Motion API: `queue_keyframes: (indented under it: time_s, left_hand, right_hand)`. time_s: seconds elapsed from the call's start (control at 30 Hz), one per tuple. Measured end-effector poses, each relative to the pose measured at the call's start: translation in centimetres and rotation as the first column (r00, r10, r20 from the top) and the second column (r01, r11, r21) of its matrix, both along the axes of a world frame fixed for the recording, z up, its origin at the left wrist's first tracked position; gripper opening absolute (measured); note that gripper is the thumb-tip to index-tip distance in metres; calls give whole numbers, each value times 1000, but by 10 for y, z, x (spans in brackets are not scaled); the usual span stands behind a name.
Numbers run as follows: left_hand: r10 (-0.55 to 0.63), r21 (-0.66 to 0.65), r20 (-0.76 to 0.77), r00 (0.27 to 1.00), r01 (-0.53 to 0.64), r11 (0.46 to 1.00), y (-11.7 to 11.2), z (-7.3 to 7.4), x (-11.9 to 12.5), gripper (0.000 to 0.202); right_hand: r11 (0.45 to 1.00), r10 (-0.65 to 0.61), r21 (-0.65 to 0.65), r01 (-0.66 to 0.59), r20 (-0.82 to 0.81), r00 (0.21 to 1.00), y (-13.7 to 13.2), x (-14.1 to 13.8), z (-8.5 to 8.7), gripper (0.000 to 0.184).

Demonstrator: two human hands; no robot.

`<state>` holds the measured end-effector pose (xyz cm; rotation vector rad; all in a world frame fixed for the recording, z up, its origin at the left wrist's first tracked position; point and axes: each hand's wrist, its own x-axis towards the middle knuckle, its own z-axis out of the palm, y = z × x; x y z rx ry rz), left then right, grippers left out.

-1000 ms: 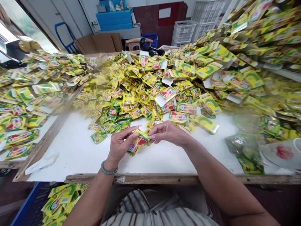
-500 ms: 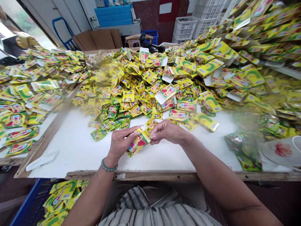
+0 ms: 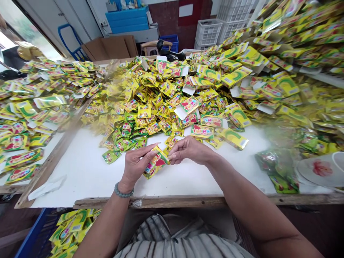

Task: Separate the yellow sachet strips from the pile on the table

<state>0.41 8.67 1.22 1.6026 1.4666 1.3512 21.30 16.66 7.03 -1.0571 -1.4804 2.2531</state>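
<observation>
Left hand: the left hand [image 3: 135, 165] is held just above the white table [image 3: 86, 172], palm turned inward, a green bead bracelet [image 3: 123, 193] worn at the wrist.
Left fingers: the fingers are pressed together and laid along the upper edge of a small stack of sachets [image 3: 155, 164], with the thumb underneath, so the stack is pinched.
Right hand: the right hand [image 3: 188, 150] is curled, knuckles up, just right of the stack.
Right fingers: the fingertips are bunched and closed on the stack's right end.
Held thing: the stack of sachets is yellow, green and red, tilted, and held between both hands above the table's near middle, clear of the surface.
Behind the hands: a large heap of sachets [image 3: 161, 96] is spread across the far half of the table, its nearest pieces just beyond the fingertips.
Right side: flat yellow cartons [image 3: 236, 77] are piled high; a white cup with a red flower [image 3: 321, 168] is seen at the edge.
Left side: a second table of sachets [image 3: 32, 107] is seen.
Below: a blue crate [image 3: 34, 233] with yellow cartons is placed under the table edge.
</observation>
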Motion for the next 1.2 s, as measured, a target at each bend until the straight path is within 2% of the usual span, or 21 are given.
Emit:
queue_keyframes:
  time_s: [0.27,0.43,0.6,0.7,0.8,0.87,0.93,1.03,1.2]
  left_hand:
    - [-3,25,-9,1000,3,1000,2,0,0,22]
    - [58,28,-50,997,-57,998,2,2,2,25]
    - [128,60,-136,982,-121,991,4,-4,6,32]
    - [35,-24,-178,983,-40,999,6,-7,10,50]
    - [-113,-156,-208,971,81,984,7,-8,15,88]
    - [-116,-176,-220,969,77,981,6,-8,17,96]
    - [-68,-116,-245,967,40,992,5,-9,18,90]
    - [31,57,-320,947,-13,998,5,-10,18,81]
    - [215,299,-428,878,-87,950,7,-14,18,76]
  right_hand:
    - [998,-32,47,31,29,999,-2,-2,-11,25]
    - [988,-61,144,53,50,997,-4,-3,-4,23]
    - [965,-120,239,105,47,992,-7,-6,0,22]
    - [914,-207,369,167,73,976,-10,-10,-2,19]
    - [832,-269,522,185,88,959,-11,-11,-3,19]
    - [802,-277,567,186,78,958,-12,-11,-3,19]
    - [799,-266,572,183,62,962,-12,-10,-3,20]
    - [807,-245,563,179,43,969,-13,-10,-2,20]
    - [868,-279,436,236,35,960,-14,-12,1,22]
